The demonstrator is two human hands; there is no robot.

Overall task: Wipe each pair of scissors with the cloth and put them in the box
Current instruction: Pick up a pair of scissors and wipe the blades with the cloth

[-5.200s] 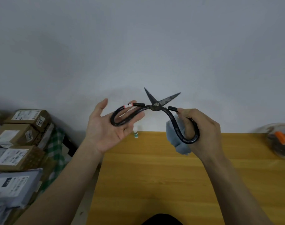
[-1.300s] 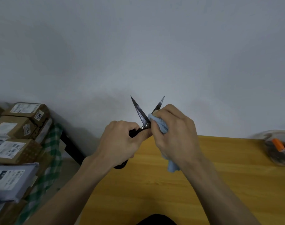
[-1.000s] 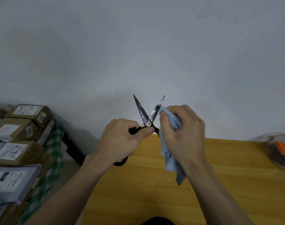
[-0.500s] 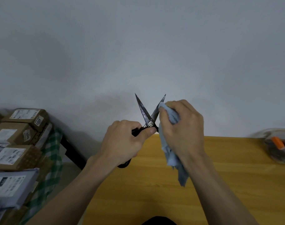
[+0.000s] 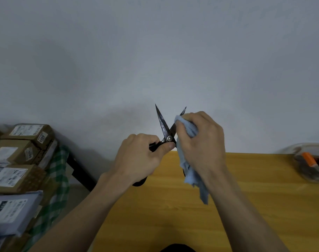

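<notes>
Scissors [image 5: 164,128], stiff, sharp-pointed metal and likely weighty, stand open above the table [image 5: 173,206] edge, left hand [image 5: 138,159] fingers wrapping the handles, right hand [image 5: 200,140] pinching soft cloth [image 5: 189,171] on one blade.

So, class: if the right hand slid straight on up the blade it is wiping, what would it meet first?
Probably nothing: the right hand would run off the scissors tip toward the wall; its depth is unclear.
</notes>
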